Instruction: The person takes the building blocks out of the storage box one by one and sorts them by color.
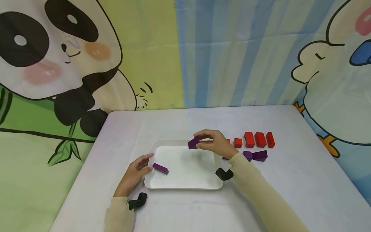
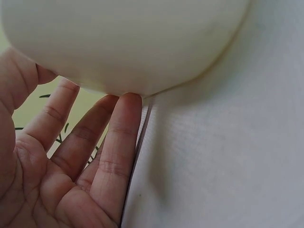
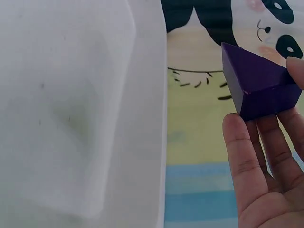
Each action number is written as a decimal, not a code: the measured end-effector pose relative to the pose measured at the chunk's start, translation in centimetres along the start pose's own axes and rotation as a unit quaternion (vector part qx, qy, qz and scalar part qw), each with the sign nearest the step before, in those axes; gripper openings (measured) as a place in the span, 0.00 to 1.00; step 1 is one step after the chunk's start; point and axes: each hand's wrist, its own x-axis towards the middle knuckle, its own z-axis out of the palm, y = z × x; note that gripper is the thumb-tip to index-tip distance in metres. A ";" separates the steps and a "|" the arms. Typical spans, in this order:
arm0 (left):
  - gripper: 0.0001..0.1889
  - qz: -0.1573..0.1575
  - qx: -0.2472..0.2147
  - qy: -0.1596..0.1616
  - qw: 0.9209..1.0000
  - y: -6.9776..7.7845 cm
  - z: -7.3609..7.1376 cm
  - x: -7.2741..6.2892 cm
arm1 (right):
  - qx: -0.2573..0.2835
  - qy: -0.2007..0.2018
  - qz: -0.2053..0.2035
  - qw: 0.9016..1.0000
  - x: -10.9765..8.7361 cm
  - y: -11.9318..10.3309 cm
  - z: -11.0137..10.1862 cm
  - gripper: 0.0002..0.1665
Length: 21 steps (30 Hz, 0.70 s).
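My right hand [image 1: 213,141] pinches a purple wedge-shaped block [image 3: 261,85] between thumb and fingers, above the far right part of a white tray [image 1: 185,184]. At the tray's left end my left hand [image 1: 136,172] holds the edge, thumb at the rim. In the left wrist view, its fingers [image 2: 116,152] meet the tray's outer side, and some fingertips are hidden behind it. A long thin purple block [image 1: 160,168] lies inside the tray near the left thumb.
Right of the tray stands a row of several red blocks [image 1: 260,140]. Nearer me are purple blocks [image 1: 260,156], one partly hidden by the right hand. A patterned cloth [image 1: 214,58] hangs behind the white table [image 1: 174,209].
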 end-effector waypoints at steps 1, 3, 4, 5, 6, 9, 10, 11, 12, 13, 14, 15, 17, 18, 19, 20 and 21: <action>0.31 -0.001 -0.001 -0.001 1.000 0.0 0.0 0.0 | -0.001 0.003 -0.003 1.000 -0.4 -0.1 -0.4 0.23; 0.31 -0.002 -0.001 -0.003 1.000 0.0 -0.1 -0.1 | -0.001 0.011 -0.007 1.000 -1.0 -0.1 -1.1 0.23; 0.31 -0.003 -0.002 -0.003 1.000 0.0 -0.1 -0.1 | -0.001 0.015 -0.008 1.000 -1.4 -0.1 -1.4 0.23; 0.32 -0.002 -0.002 -0.005 1.000 0.0 -0.1 -0.1 | -0.003 0.020 -0.011 1.000 -1.7 -0.1 -1.7 0.23; 0.32 -0.002 -0.002 -0.005 1.000 0.0 -0.1 -0.1 | -0.006 0.024 -0.012 1.000 -2.0 -0.2 -2.1 0.24; 0.32 -0.002 -0.001 -0.008 1.000 0.0 -0.1 -0.1 | -0.022 0.039 -0.009 0.999 -3.0 0.0 -3.1 0.24; 0.32 -0.003 0.000 -0.008 1.000 -0.1 -0.1 -0.1 | -0.028 0.044 -0.007 0.999 -3.3 0.0 -3.4 0.24; 0.32 -0.004 0.000 -0.008 1.000 -0.1 -0.1 -0.1 | -0.033 0.049 -0.006 0.998 -3.6 0.0 -3.7 0.24; 0.32 -0.006 0.001 -0.007 1.000 -0.1 -0.1 -0.1 | -0.039 0.054 -0.002 0.998 -3.9 0.1 -4.1 0.24; 0.32 -0.008 0.001 -0.007 1.000 -0.1 -0.1 -0.1 | -0.046 0.059 0.000 0.997 -4.2 0.2 -4.4 0.24; 0.33 -0.011 0.003 -0.006 1.000 -0.1 -0.1 -0.1 | -0.047 0.065 0.004 0.997 -4.5 0.3 -4.8 0.25; 0.33 -0.012 0.005 -0.005 1.000 -0.1 -0.1 -0.1 | -0.048 0.069 0.006 0.996 -4.9 0.4 -5.1 0.25; 0.33 -0.015 0.009 -0.004 1.000 -0.1 -0.1 -0.1 | -0.046 0.079 0.014 0.996 -5.6 0.6 -5.9 0.25; 0.33 -0.016 0.010 -0.004 1.000 0.0 0.0 -0.1 | -0.047 0.083 0.017 0.995 -6.0 0.6 -6.2 0.26; 0.33 -0.016 0.011 -0.004 1.000 0.0 0.0 -0.1 | -0.048 0.088 0.020 0.995 -6.4 0.7 -6.6 0.26; 0.33 -0.015 0.014 -0.003 1.000 0.0 0.0 -0.1 | -0.050 0.093 0.022 0.994 -6.8 0.8 -7.0 0.25; 0.33 -0.013 0.015 -0.003 1.000 0.1 0.0 -0.1 | -0.054 0.098 0.023 0.993 -7.2 0.8 -7.4 0.25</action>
